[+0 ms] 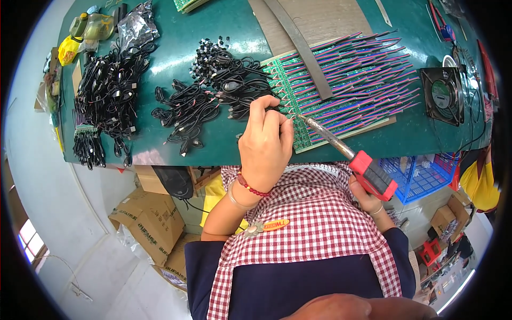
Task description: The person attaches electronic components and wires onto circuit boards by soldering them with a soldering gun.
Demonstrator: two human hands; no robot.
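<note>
My right hand [367, 197] is wrapped round the red and black handle of a soldering iron [333, 140]. Its metal tip meets the left part of a green circuit board panel [301, 137], close to my left fingertips. Rows of pink, blue and black wires [352, 80] stretch rightward across the panel. My left hand [266, 136] is closed in a pinch over the panel's left edge; what lies between the fingertips is hidden. Black cables [242, 88] with small connectors lie just beyond that hand, some running up to the panel's edge.
A flat metal bar [304, 50] lies across the panel. More black cables are heaped on the green table [234, 26] at left [109, 90]. At right stands a black fan [442, 96]. Below the table are a blue crate [413, 178] and a cardboard box [149, 224].
</note>
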